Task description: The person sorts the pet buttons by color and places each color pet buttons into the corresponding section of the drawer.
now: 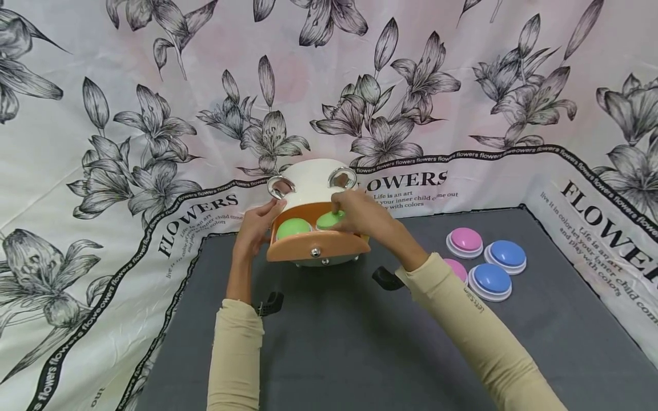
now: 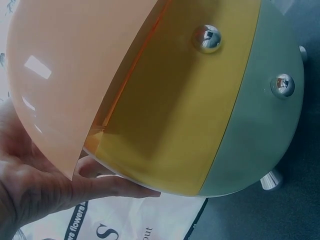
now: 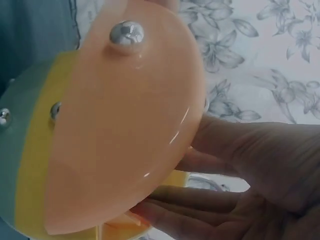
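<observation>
A rounded toy-like drawer cabinet with a white top and two silver rings stands at the back of the table. Its orange drawer is pulled out. Inside lies a green push button with a domed top. My right hand reaches over the drawer's right side and pinches a second green push button; the drawer front hides that button in the right wrist view. At the cabinet's left side, my left hand holds the body. The left wrist view shows a finger along its side.
On the table's right lie two blue push buttons and two pink ones, one pink partly behind my right sleeve. Below the orange drawer are the cabinet's yellow drawer and green drawer. Flower-printed cloth hangs close behind the cabinet.
</observation>
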Motion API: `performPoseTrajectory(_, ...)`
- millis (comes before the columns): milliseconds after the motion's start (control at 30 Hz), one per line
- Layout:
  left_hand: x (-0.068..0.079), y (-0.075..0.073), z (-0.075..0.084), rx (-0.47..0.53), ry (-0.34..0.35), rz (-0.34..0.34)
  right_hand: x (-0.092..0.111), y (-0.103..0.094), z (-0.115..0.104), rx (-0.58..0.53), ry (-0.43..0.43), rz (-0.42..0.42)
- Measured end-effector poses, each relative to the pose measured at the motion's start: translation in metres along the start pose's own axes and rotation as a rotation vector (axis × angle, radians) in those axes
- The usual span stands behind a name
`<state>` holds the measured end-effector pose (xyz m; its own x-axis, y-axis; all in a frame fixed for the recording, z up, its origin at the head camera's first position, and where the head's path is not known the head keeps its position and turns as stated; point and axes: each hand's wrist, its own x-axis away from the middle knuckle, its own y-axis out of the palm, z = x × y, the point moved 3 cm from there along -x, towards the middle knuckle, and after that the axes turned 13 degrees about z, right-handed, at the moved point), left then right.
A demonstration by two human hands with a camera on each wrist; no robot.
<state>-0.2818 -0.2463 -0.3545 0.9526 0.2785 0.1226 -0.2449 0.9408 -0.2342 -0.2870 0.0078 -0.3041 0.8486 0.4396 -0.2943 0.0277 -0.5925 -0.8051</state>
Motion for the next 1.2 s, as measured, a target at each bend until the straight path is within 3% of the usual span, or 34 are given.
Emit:
performPoseTrajectory(200,0.004,0.000,0.002,-0.014,0.005,0.008,0.003,0.005,0.008,-0.034,-0.004,-0.006)
performPoseTrajectory(300,-0.002,0.001,-0.005,-0.012,0.002,0.012,0.012,0.004,0.010,-0.111,0.012,0.094)
performPoseTrajectory(367,-0.007,0.002,-0.011,-0.011,-0.001,0.015,0.023,0.001,0.010,-0.174,0.039,0.242)
performPoseTrajectory(533,-0.018,0.003,-0.016,-0.011,0.030,0.036,0.059,0.006,-0.009,-0.358,0.048,0.770)
performPoseTrajectory(633,-0.021,0.001,-0.018,-0.026,0.034,0.049,0.083,0.030,-0.023,-0.452,-0.029,0.950)
performPoseTrajectory(767,-0.021,0.000,-0.019,-0.040,0.019,0.054,0.094,0.069,-0.031,-0.503,-0.086,0.951)
performPoseTrajectory(900,-0.022,0.000,-0.020,-0.028,-0.002,0.051,0.084,0.093,-0.030,-0.458,-0.072,0.930)
performPoseTrajectory(1200,-0.022,-0.001,-0.019,-0.020,-0.004,0.049,0.040,0.098,-0.014,-0.348,-0.055,0.920)
